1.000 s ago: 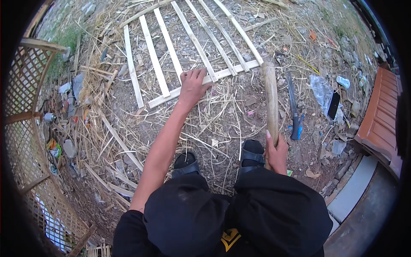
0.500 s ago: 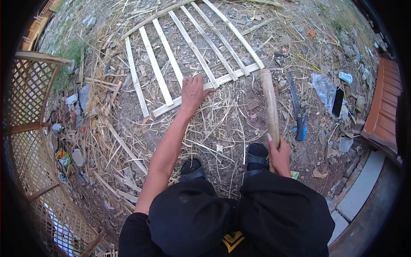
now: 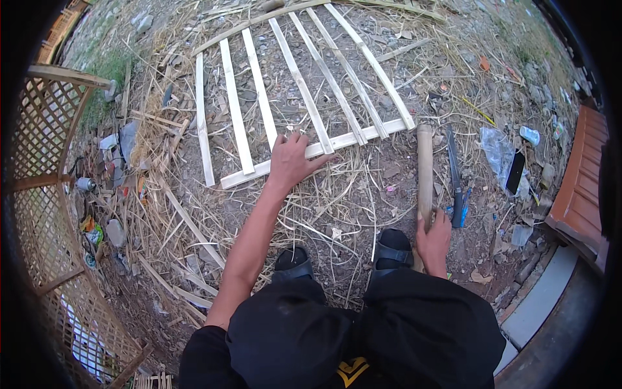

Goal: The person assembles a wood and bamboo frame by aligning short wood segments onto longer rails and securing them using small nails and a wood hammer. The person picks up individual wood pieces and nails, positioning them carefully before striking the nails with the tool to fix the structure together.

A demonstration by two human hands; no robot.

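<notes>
A frame of pale bamboo slats (image 3: 301,84) lies on the ground ahead of me, its slats joined by a flat bottom crosspiece (image 3: 262,170) and a far curved strip (image 3: 227,30). My left hand (image 3: 289,162) is closed over the crosspiece between two slats, thumb pointing right. To the right, a round wooden stick (image 3: 424,165) lies with its far end just below the frame's right corner. My right hand (image 3: 433,241) is closed around its near part by my right sandal (image 3: 394,243). The hand partly hides the stick's near end.
A long knife (image 3: 456,185) lies right of the stick, near a plastic bag (image 3: 497,152), a black phone-like slab (image 3: 516,172) and a cup (image 3: 530,135). Shavings litter the ground. A lattice panel (image 3: 45,129) stands left; brown corrugated sheeting (image 3: 580,172) stands right.
The view has shifted, so the scene sits lower. The stick's far end has swung slightly right, away from the frame's corner. My left hand stays on the crosspiece.
</notes>
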